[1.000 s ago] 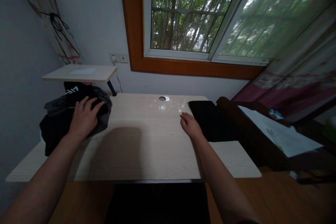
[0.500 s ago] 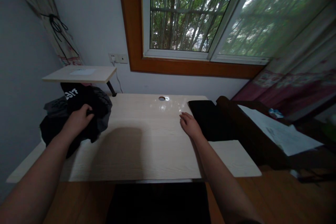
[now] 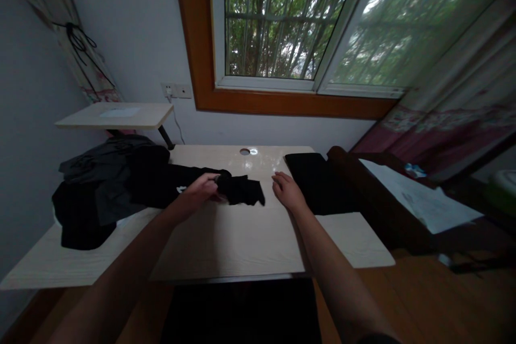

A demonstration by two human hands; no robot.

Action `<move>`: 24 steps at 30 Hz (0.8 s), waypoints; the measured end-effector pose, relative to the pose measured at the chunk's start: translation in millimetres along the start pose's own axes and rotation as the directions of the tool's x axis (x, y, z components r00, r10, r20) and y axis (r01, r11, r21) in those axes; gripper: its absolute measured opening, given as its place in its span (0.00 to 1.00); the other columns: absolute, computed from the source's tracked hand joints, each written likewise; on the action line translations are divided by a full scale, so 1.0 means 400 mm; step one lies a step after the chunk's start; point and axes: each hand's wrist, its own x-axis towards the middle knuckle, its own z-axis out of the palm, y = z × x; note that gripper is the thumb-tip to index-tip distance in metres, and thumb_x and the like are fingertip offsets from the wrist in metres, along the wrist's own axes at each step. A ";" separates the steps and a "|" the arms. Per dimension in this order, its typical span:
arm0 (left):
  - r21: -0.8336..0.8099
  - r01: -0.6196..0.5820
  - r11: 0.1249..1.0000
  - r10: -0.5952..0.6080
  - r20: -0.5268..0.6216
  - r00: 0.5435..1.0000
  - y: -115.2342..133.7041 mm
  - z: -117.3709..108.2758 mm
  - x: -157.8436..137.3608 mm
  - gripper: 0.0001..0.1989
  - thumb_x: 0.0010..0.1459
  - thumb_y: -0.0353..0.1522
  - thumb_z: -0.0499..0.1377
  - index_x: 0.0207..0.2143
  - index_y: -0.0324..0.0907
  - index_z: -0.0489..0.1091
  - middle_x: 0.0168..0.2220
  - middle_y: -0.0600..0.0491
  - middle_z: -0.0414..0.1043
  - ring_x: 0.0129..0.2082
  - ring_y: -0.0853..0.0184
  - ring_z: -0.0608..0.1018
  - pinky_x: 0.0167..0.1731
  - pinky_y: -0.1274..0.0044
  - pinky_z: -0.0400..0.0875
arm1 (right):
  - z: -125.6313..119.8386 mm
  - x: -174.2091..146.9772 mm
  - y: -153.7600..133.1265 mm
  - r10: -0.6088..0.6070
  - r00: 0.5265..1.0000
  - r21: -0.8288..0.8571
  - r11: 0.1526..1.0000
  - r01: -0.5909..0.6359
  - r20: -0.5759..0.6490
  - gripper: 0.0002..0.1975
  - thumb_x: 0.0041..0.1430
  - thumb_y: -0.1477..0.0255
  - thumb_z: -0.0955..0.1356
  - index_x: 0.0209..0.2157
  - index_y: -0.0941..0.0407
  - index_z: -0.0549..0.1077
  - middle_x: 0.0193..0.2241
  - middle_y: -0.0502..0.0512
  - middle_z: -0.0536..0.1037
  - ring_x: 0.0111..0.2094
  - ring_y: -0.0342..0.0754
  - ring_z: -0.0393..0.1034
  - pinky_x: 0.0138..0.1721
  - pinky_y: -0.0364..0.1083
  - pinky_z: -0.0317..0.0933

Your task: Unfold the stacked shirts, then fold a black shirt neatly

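Note:
My left hand (image 3: 201, 189) is closed on a black garment (image 3: 242, 190) with a bit of white print and holds it above the middle of the desk. One end hangs past my fingers to the right; the rest trails left to a heap of dark grey and black clothes (image 3: 110, 172). My right hand (image 3: 287, 191) rests on the desk's right part, its fingers loosely stretched and holding nothing. Beside it lies a flat black piece (image 3: 318, 180), which looks like folded cloth.
The pale wooden desk (image 3: 250, 242) has a small raised shelf (image 3: 141, 116) at its back left and a round cable hole (image 3: 244, 151) near the wall. To the right stands dark brown furniture (image 3: 387, 215) with a whitish sheet (image 3: 423, 199) on it. A window is ahead.
My left hand has moved right from the heap to mid-desk, pulling the black garment along and stretching it out. My right hand stays in nearly the same place.

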 end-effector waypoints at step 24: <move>0.897 0.141 0.419 0.009 -0.159 0.987 -0.172 -0.091 -0.042 0.14 0.59 0.42 0.58 0.43 0.47 0.74 0.44 0.46 0.76 0.43 0.56 0.78 0.45 0.68 0.69 | -0.027 0.002 -0.021 0.020 1.000 0.078 0.997 -0.020 0.010 0.16 0.69 0.65 0.62 0.45 0.52 0.81 0.48 0.56 0.80 0.54 0.55 0.70 0.59 0.54 0.61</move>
